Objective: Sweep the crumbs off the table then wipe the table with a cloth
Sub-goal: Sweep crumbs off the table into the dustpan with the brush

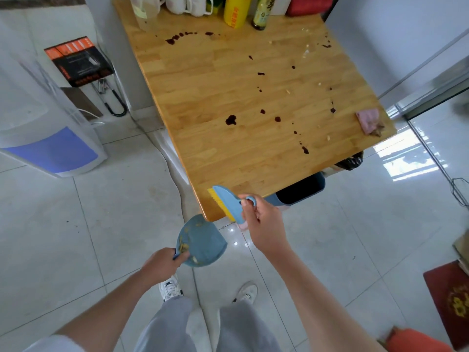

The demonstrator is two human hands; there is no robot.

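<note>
1. Blue plastic in both hands: the right hand [264, 219] has its grip wrapped round the handle of a small brush [228, 203], yellow bristles down at the near corner of the wooden counter [203, 97].
2. The left hand [162, 262] has its grip clamped on the handle of a blue dustpan [203, 243], held just below and in front of that same corner, off the counter and over the tiled floor.
3. Yellowish crumbs lie inside the dustpan along its left edge and near the handle.
4. Up on the counter, dark stains [231, 119] are spattered across the middle and in an arc towards the far end.
5. Pale crumbs [305, 53] are scattered along the right side, well apart from the brush.
6. A pink cloth [368, 120] lies crumpled at the right edge of the counter, with a bit of brownish debris touching its near end.
7. At the far end stand white mugs [187, 5], a yellow bottle [236, 11] and a dark glass bottle [261, 13], side by side.
8. A bin [299, 190] with a dark opening sits on the floor just beside the counter's near right side.
</note>
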